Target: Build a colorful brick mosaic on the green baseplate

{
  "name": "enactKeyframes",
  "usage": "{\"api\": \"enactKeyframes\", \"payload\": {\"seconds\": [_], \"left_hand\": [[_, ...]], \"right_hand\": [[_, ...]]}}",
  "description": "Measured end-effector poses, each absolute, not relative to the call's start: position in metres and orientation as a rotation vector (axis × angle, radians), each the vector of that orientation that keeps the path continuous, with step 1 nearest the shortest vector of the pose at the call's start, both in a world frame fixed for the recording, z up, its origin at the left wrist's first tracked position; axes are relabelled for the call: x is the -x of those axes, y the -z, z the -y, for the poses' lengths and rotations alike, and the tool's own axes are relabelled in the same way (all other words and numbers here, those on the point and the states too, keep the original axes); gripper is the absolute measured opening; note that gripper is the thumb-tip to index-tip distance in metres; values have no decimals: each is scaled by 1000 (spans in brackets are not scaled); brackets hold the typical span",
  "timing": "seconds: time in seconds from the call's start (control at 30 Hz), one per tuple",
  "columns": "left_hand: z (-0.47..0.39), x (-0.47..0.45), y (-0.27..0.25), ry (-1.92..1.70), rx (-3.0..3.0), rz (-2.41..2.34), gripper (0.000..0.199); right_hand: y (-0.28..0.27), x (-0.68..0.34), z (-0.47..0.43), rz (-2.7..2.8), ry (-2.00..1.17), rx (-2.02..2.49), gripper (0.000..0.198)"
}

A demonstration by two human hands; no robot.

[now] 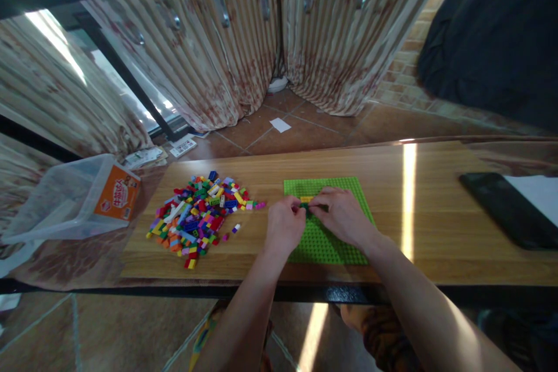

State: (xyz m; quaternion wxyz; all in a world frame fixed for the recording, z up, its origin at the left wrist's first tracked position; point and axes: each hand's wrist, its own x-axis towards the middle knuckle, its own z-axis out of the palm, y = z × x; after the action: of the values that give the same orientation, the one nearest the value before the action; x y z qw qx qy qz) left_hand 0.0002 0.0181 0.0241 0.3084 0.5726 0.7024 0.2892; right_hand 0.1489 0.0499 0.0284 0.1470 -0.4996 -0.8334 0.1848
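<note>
A light green studded baseplate (331, 247) lies on the wooden board, partly covered by my hands. Yellow toy bricks (306, 199) sit on its upper part, just beyond my fingertips. Both hands meet over the plate at a small dark green toy brick (304, 206). My left hand (284, 222) is closed, its thumb and index finger pinching the brick from the left. From the right, my right hand (342, 214) holds its fingertips together against the same brick. My fingers hide most of the brick, so its exact shape does not show.
A heap of mixed coloured bricks (204, 215) spreads over the left part of the wooden board (257, 171). Beyond its left end stands a clear plastic box (65, 197) with an orange label. At the right lie a black phone-like slab (508, 209) and white paper (538, 195).
</note>
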Motion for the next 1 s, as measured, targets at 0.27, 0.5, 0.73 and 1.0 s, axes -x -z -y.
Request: {"api": "enactKeyframes", "payload": {"seconds": [0.27, 0.5, 0.73, 1.0], "left_hand": [[-21, 0, -25, -771, -1477, -1862, 15], [-23, 0, -27, -780, -1406, -1869, 15], [-27, 1, -24, -740, -1410, -1896, 11], [-32, 2, -25, -679, -1459, -1900, 6]], "right_hand": [[-28, -146, -49, 2386, -502, 1482, 20], [-25, -143, -48, 2302, -522, 1532, 19], [-27, -138, -47, 2284, -506, 1627, 23], [-31, -132, -48, 2323, -492, 1747, 25]]}}
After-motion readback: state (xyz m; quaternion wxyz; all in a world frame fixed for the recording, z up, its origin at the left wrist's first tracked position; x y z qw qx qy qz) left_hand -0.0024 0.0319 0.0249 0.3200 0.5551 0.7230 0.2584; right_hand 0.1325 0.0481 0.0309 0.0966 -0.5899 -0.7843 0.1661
